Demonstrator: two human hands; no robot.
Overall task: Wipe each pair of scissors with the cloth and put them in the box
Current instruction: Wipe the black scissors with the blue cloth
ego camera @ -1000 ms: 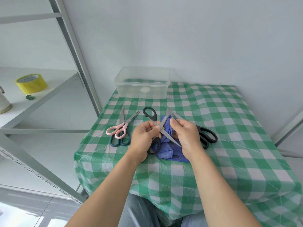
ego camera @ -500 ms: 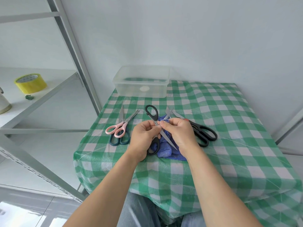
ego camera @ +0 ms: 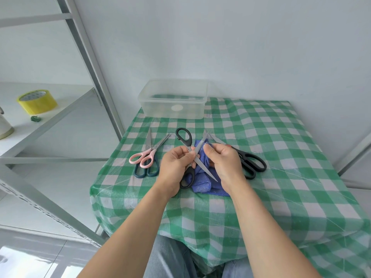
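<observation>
The left hand (ego camera: 176,167) clenches round an open pair of steel scissors with black plastic loop handles (ego camera: 183,137), gripping them near the pivot, so one loop stands above the hand and the other hangs below it. The right hand (ego camera: 224,163) pinches a fold of a crumpled, towel-textured blue cloth (ego camera: 200,182) between thumb and forefinger against the upper blade. The lower blade slants down and to the right across the blue cloth. The rest of the blue cloth lies bunched under both hands on the counter (ego camera: 281,157), which is covered by a green-and-white checked plastic sheet. Just right of the blue cloth lies a larger pair of black-handled scissors (ego camera: 251,163), partly hidden by the right hand. Near the blue cloth's left side, a pair of pink-handled scissors (ego camera: 143,156) lies on top of a pair with dark teal handles (ego camera: 146,172), steel blades fanned apart. Beyond the blue cloth, at the counter's far edge by the wall, stands the clear rectangular plastic box (ego camera: 156,109), without a lid. Well to the left of the blue cloth, a roll of yellow tape (ego camera: 37,101) sits on a white metal shelf (ego camera: 66,109)
</observation>
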